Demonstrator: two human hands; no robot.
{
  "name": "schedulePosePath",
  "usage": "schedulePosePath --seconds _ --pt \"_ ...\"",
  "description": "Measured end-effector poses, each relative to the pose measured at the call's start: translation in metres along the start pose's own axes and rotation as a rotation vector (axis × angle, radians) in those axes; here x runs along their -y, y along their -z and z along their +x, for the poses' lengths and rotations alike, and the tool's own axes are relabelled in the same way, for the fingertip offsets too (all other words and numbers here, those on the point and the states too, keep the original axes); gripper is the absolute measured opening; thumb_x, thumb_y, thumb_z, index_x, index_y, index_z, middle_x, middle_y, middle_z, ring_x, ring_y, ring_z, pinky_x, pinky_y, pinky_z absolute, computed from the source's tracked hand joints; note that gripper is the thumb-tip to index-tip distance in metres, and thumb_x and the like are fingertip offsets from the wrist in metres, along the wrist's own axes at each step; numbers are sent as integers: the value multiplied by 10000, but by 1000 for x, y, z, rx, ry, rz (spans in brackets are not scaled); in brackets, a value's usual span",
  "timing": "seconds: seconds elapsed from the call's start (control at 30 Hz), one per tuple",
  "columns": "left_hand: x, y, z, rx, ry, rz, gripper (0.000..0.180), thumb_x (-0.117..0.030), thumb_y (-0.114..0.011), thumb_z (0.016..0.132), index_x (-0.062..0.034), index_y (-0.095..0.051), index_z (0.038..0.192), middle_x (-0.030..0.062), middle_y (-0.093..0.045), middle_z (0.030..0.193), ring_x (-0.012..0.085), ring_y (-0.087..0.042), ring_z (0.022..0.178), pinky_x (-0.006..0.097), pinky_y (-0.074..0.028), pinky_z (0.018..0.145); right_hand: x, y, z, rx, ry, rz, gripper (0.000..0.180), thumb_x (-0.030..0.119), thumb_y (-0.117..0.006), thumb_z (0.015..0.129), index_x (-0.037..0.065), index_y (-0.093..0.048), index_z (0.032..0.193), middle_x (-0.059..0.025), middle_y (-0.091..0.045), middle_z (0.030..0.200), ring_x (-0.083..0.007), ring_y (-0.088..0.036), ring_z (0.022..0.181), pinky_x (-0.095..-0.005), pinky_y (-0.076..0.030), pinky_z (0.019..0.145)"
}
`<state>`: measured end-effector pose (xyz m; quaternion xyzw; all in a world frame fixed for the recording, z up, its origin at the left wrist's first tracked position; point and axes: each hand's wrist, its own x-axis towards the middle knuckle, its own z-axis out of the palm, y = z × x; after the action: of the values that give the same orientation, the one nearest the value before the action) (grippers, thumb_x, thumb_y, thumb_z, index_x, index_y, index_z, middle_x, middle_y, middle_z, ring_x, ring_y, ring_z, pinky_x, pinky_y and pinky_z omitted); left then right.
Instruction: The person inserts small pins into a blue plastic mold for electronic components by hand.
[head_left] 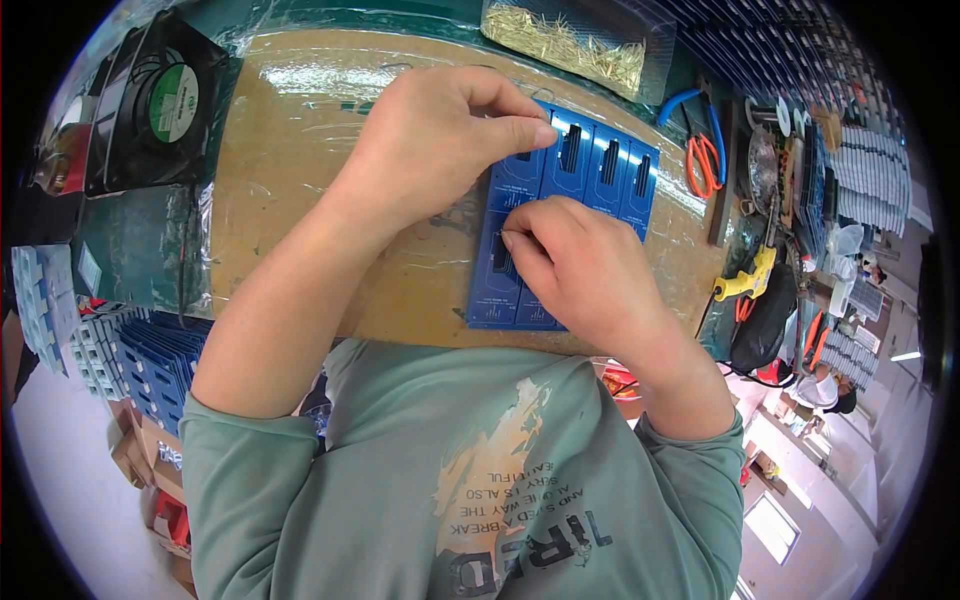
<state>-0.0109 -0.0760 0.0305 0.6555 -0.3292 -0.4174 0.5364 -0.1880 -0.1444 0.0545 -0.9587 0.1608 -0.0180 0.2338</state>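
A blue circuit board panel [628, 205] divided into several sections lies flat on the brown work surface. Dark slotted parts sit in its upper sections. Over its upper left corner, my left hand [440, 135] has thumb and forefinger pinched together; anything between them is too small to make out. My right hand [590, 255] is lower on the panel, covering part of it, its thumb and forefinger closed near a slot at the left edge. What those fingertips hold, if anything, is hidden.
Beyond the panel stands a clear plastic box [570, 45] of thin gold-coloured metal pins. Blue-handled pliers [708, 110] and orange-handled cutters [705, 165] lie to the right, with a yellow tool [745, 280] nearer. A black fan [155, 105] stands at left; stacked blue boards [155, 370] sit below.
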Motion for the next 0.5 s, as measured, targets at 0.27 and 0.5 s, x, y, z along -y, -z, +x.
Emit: schedulePosePath --seconds 0.27,0.5 --pt "-2 -1 1 16 41 -2 181 -109 -769 825 19 -731 948 15 -679 812 68 -586 700 222 -489 627 -1 -8 -3 -93 151 -112 94 158 -680 810 118 -615 866 -35 -562 742 -223 -636 634 -331 -524 533" --pt "-1 0 -1 23 39 -95 250 -211 -760 793 -4 -751 933 23 -644 717 80 -542 647 271 -454 595 5 4 3 20 -148 159 106 186 -671 843 97 -626 875 -102 -655 831 -330 -655 737 -436 -534 618"
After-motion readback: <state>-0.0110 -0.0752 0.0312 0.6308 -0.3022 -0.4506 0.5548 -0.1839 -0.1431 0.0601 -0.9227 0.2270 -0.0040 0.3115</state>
